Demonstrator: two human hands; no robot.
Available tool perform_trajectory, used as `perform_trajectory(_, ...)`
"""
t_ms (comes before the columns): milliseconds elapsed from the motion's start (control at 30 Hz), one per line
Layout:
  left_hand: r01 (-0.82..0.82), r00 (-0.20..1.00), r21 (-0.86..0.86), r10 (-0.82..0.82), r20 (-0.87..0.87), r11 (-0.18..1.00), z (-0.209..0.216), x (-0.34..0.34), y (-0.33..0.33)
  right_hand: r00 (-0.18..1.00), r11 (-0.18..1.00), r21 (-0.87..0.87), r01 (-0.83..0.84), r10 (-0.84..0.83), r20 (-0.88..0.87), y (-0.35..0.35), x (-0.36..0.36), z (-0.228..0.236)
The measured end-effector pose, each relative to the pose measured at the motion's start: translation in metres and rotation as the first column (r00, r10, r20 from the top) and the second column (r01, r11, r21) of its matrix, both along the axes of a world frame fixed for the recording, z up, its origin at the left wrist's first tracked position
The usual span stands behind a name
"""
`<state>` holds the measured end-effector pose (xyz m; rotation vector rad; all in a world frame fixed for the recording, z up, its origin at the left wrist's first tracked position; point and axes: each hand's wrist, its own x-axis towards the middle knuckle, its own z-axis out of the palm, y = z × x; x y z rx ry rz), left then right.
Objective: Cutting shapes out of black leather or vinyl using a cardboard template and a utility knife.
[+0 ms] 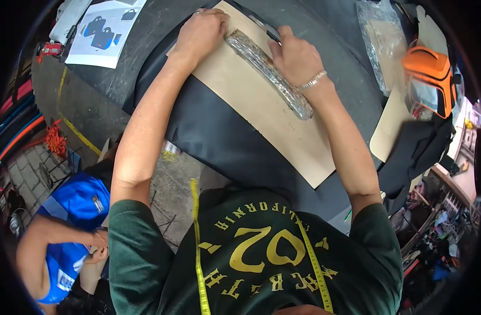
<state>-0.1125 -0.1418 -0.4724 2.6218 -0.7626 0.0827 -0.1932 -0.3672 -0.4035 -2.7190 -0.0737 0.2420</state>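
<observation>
A long tan cardboard template (246, 105) lies slantwise over black sheet material (214, 134) on the dark table. My left hand (202, 34) presses on the template's far left end, its fingers laid on the board and partly bent. On the template rests a long narrow bar wrapped in clear plastic and tape (269, 71). My right hand (298, 55) is closed around a slim silver and black pen-like tool (272, 34), near the template's far right edge. The tool's exact kind is hard to make out. My right wrist is beside the bar.
A printed sheet with bag pictures (101, 34) lies far left. To the right are a plastic-wrapped packet (379, 42), an orange and black bag (429, 79) and another tan board (390, 126). A person in blue (67, 231) works at lower left. A yellow measuring tape (197, 247) hangs over my shirt.
</observation>
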Motion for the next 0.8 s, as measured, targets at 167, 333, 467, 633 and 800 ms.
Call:
perform_trajectory(167, -0.033, 0.998, -0.016, 0.034, 0.044, 0.999, 0.0, -0.004, -0.013, 0.984, 0.997, 0.045, -0.068, 0.059, 0.17, 0.01, 0.041, -0.036)
perform_trajectory(333, -0.078, 0.983, 0.14, 0.1, -0.157, 0.987, -0.007, 0.007, -0.017, 0.977, 0.985, 0.135, -0.109, 0.081, 0.196, 0.021, 0.063, -0.054)
perform_trajectory(467, -0.111, 0.993, 0.145, 0.105, 0.045, 0.983, -0.003, -0.004, -0.031, 0.973, 0.978, 0.101, -0.185, 0.168, 0.159, 0.012, 0.074, -0.057)
perform_trajectory(633, 0.089, 0.951, -0.392, 0.039, 0.307, 0.916, -0.02, -0.003, -0.017, 0.942, 0.958, 0.08, -0.275, 0.252, 0.221, 0.015, 0.085, -0.059)
perform_trajectory(800, -0.13, 0.976, 0.077, 0.114, 0.184, 0.989, -0.005, -0.008, -0.032, 0.96, 0.963, 0.037, -0.267, 0.262, 0.095, 0.014, 0.084, -0.049)
